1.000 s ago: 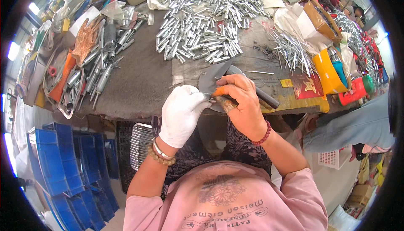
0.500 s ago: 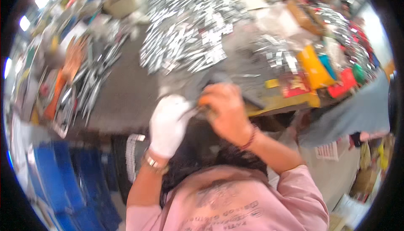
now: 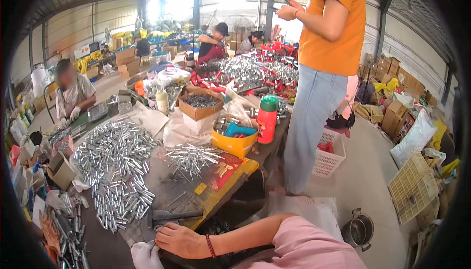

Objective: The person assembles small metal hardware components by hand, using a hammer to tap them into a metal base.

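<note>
At the table's near edge my two hands meet, low in the view. My left hand (image 3: pixel 145 256), in a white glove, is closed, its fingertips up against the other hand. My right hand (image 3: pixel 181 241), bare and with a dark red bracelet at the wrist, has its fingers curled in a pinch. What they hold between them is too small and hidden to name. Just beyond the fingers lies a dark grey bar (image 3: pixel 177 214) with a blocky end. Past it a big heap of silver metal tubes (image 3: pixel 115 171) spreads over the table.
Thin metal rods (image 3: pixel 192 159) form a smaller pile by a yellow tub (image 3: pixel 236 141) and a red flask (image 3: pixel 267 126). A cardboard box (image 3: pixel 200 108) holds small dark parts. On the right a person in an orange shirt (image 3: pixel 331 33) stands near a pot (image 3: pixel 358 230) on the floor.
My view has swung up and to the right, bringing the room and several co-workers into sight. Both hands stay together and now appear at the lower left.
</note>
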Tool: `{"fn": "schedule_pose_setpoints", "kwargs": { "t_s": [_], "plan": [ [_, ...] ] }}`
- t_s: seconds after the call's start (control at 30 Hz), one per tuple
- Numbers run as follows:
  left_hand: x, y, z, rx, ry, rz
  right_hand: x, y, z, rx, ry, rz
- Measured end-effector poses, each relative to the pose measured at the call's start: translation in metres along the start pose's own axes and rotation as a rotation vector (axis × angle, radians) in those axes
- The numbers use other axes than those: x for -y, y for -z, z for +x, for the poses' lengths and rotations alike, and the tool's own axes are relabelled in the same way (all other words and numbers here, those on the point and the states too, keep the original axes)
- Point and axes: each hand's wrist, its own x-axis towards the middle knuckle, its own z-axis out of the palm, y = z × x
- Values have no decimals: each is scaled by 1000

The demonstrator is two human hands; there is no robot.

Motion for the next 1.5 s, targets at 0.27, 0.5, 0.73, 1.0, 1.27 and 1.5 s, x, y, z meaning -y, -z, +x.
{"fn": "schedule_pose_setpoints", "kwargs": {
  "t_s": [0.27, 0.5, 0.73, 1.0, 1.27, 1.5],
  "plan": [
    [2, 1, -2, 6, -14, 8, 6, 1, 1, 184, 17, -92],
    [22, -18, -4, -60, 22, -34, 5, 12, 9, 195, -39, -95],
    [5, -6, -2, -43, 16, -10, -10, 38, 2, 122, -227, 14],
    [4, -10, 5, -17, 89, -52, -13, 72, -3, 277, -342, 139],
    [-5, -3, -10, -49, 67, 108, -12, 71, -4, 590, -601, 613],
    [-47, -21, -37, -150, 735, -335, 0, 65, -8, 676, -1061, 1155]
  ]
}}
